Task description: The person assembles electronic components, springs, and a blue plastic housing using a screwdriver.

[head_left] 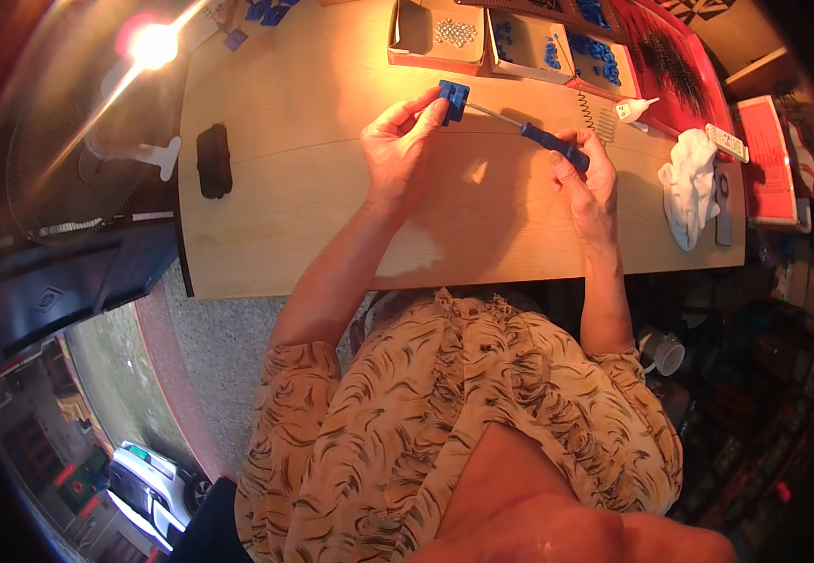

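Between the thumb and fingers of my left hand (405, 141) is a small blue block-like plastic part (454, 99), held up over the table. My right hand (587, 176) is closed round the blue handle of a screwdriver (544, 138). The screwdriver's thin metal shaft points left, its end at the blue part; whether the tip sits inside it I cannot tell. Beyond my hands stand an open box of small silvery balls (456, 34) and a box of small blue pieces (531, 47).
A wooden table (285, 206) lies under my hands. At its right are a white cloth (691, 188), a small white bottle (634, 109), a coiled spring (587, 111) and a red tray of dark bristly pieces (674, 70). A dark oblong object (213, 161) lies left, near a bright lamp (153, 45).
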Tool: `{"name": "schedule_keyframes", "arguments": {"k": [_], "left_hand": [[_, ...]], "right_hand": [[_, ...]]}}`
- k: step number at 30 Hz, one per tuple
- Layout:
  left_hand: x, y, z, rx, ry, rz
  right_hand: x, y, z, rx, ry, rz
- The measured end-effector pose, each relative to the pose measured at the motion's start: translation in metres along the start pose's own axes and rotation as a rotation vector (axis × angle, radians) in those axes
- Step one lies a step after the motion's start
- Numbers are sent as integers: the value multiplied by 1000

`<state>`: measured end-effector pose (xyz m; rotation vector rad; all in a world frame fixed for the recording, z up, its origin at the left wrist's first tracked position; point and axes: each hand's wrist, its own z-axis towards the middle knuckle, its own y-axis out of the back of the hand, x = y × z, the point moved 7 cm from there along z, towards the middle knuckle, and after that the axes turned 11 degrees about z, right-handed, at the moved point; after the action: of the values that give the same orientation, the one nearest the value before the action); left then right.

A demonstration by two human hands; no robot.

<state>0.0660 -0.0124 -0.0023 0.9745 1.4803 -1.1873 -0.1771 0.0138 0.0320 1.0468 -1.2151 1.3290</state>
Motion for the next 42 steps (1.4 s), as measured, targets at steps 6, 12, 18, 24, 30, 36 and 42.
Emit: {"name": "schedule_keyframes", "arguments": {"k": [6,12,18,24,30,36,42], "left_hand": [[-1,-3,-5,57,11,-34],[2,-4,-5,63,31,-21],[-3,-2,-4,64,-10,-39],[-7,-5,-6,66,-23,-48],[-3,-6,-7,77,14,-94],[-10,-7,-7,57,13,-74],[-3,-3,-6,42,-7,-74]], "right_hand": [[-44,36,0,108,-484,232],[-4,7,4,29,-56,209],[-2,6,0,-4,-181,190],[3,8,7,5,47,129],[-1,17,2,12,-62,-35],[4,2,1,-19,-15,87],[-19,19,5,75,-293,234]]}}
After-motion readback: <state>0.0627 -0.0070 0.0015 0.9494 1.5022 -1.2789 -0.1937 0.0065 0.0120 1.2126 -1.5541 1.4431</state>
